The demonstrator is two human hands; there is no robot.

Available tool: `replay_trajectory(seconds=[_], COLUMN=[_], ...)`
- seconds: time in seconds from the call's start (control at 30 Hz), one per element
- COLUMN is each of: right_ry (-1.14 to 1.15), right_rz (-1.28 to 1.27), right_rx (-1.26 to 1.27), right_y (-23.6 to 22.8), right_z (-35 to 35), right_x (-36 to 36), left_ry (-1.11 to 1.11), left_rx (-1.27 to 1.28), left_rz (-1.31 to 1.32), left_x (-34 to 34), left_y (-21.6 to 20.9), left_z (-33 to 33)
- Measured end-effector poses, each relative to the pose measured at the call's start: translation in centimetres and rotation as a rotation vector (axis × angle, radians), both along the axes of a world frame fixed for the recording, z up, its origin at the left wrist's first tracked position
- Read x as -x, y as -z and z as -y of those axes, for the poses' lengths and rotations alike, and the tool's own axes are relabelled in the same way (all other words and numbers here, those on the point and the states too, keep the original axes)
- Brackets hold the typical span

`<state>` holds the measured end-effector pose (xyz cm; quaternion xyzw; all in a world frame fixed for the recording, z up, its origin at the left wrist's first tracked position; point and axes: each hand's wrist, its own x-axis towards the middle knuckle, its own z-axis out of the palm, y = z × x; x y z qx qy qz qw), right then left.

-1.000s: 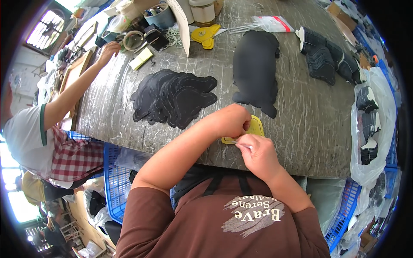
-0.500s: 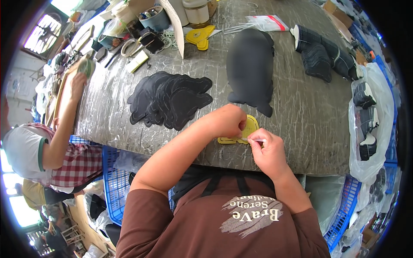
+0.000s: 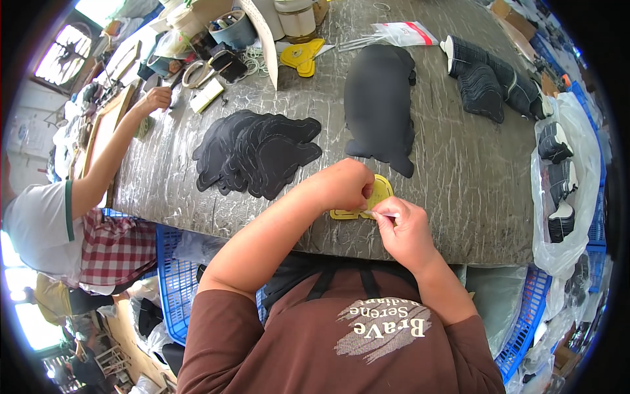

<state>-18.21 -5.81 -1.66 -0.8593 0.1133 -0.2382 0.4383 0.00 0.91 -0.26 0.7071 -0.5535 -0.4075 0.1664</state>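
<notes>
A flat yellow template (image 3: 381,188) with slots cut in it lies near the table's front edge. My left hand (image 3: 346,184) has its fingers bent down onto the template and pins it. Between thumb and fingertips, my right hand (image 3: 408,233) pinches a slim pale pen (image 3: 388,215), its tip at the template's lower edge. Whatever lies under the template is hidden by it and my hands. Just beyond sits a stack of black cut pieces (image 3: 378,98). To the left is a fanned pile of black pieces (image 3: 262,151) with pale outlines along their edges.
Another yellow template (image 3: 303,57) lies at the back, near buckets (image 3: 295,20) and a tool pot (image 3: 233,29). Black shoe parts (image 3: 482,82) line the back right. Blue crates (image 3: 177,282) flank me below the table. A co-worker's hand (image 3: 157,98) reaches over the left side.
My right hand and the pen have shifted slightly left along the template's lower edge; my left hand stays. The co-worker's arm has swung right and farther over the table.
</notes>
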Motion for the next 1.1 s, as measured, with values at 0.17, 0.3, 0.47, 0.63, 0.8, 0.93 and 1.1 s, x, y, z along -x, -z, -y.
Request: replay_trajectory(seconds=[0.17,0.3,0.47,0.63,0.8,0.93,1.1], right_ry=[0.069,0.079,0.057,0.104,0.124,0.163,0.194], right_rz=[-0.075,-0.069,-0.042,-0.029,-0.031,-0.029,-0.006], right_rx=[-0.079,-0.034,-0.003,-0.078,-0.103,-0.114,-0.108], right_y=[-0.5,-0.7,-0.4,0.0,0.2,0.0,-0.1], right_z=[0.3,0.1,0.3,0.4,0.7,0.6,0.8], right_x=[0.4,0.4,0.3,1.1,1.9,3.1,4.2], left_ry=[-0.012,-0.013,0.009,-0.01,0.0,0.005,0.01], left_rx=[-0.008,-0.006,0.023,0.022,-0.013,-0.029,-0.033], left_rz=[-0.007,-0.008,0.022,0.026,0.013,0.001,0.01], left_x=[-0.1,0.0,-0.2,0.0,0.0,-0.1,-0.1], left_y=[0.2,0.0,0.3,0.1,-0.2,-0.2,-0.1], left_z=[-0.1,-0.1,-0.1,-0.1,0.1,0.1,0.1])
